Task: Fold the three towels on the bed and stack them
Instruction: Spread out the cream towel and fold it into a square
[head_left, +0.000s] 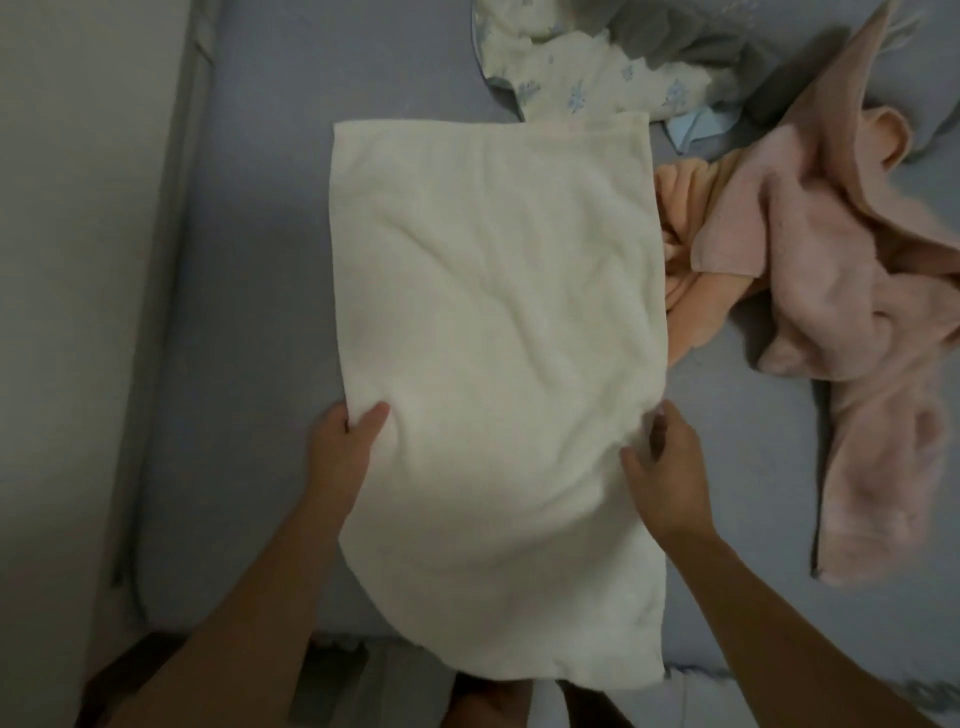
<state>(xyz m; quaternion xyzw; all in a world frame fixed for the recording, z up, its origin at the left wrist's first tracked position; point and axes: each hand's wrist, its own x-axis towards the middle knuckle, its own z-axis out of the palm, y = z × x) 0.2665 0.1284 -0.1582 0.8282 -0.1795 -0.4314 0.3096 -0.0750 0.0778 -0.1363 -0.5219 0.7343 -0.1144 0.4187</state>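
Three towels on the bed (249, 312): one cream towel (488, 364), one peach towel (691, 270), one pink towel (841, 291).

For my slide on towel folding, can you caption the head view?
Both hands, left hand and right hand, pinch the cream towel laid on the bed; pink towel and orange towel unfolded.

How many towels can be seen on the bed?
3: cream towel spread in the middle, orange towel partly hidden beside it, pink towel crumpled at right.
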